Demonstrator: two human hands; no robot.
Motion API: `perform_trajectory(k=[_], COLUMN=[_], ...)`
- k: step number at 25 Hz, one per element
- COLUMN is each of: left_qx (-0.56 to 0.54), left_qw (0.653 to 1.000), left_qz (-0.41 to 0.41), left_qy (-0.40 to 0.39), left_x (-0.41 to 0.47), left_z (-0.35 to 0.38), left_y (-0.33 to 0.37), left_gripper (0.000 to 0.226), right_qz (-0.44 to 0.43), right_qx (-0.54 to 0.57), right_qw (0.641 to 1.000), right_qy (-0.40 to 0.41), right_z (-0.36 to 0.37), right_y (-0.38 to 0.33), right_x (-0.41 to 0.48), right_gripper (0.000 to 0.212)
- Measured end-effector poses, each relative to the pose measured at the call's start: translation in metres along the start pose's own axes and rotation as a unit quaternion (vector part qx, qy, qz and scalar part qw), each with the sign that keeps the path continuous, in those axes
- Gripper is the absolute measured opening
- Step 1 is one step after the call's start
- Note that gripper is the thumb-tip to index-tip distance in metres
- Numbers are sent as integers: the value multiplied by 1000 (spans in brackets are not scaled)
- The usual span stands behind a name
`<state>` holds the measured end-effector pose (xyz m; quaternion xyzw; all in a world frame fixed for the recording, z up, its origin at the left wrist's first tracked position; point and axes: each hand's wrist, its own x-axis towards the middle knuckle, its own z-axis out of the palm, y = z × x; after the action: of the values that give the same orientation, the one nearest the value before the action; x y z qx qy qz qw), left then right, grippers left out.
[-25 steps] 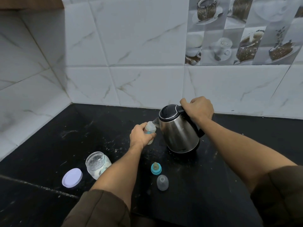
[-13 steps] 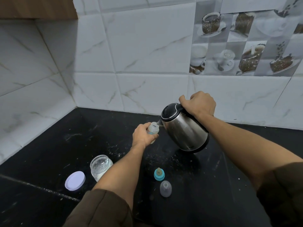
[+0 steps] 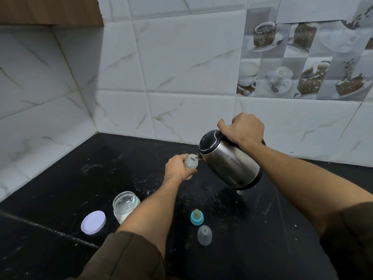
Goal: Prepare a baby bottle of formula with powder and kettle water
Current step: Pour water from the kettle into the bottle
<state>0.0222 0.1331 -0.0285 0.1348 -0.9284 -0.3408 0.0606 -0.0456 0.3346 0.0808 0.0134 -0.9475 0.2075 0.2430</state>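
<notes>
My left hand (image 3: 177, 167) grips a small clear baby bottle (image 3: 191, 162) with its neck open, held above the black counter. My right hand (image 3: 243, 129) holds the handle of a steel kettle (image 3: 230, 160) with a black lid. The kettle is lifted off the counter and tilted left, its spout right at the bottle's mouth. An open glass jar (image 3: 126, 206) with white powder stands near my left forearm, its white lid (image 3: 93, 221) lying beside it. The teal nipple ring (image 3: 197, 217) and the clear bottle cap (image 3: 204, 235) lie on the counter in front.
The black counter (image 3: 70, 178) carries scattered white specks. White marble tiles form the wall corner at left and behind. A wooden cabinet (image 3: 50, 11) hangs at the upper left. A seam runs across the counter at front left.
The kettle has risen off the counter and tipped further left, bringing its spout to the bottle's mouth. My left hand has kept the bottle at the spout.
</notes>
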Motion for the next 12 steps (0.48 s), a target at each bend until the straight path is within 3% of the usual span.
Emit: perform_trajectory(k=[12], left_qx=[2], left_qw=[1000], left_qz=[-11], left_qy=[-16], left_x=[-1], left_z=[-1], left_y=[-3], left_gripper=[52], right_qz=[-30], right_qx=[-32], right_qw=[999], right_qy=[6], right_z=[2], right_y=[-12], right_x=[-2], right_gripper=[60])
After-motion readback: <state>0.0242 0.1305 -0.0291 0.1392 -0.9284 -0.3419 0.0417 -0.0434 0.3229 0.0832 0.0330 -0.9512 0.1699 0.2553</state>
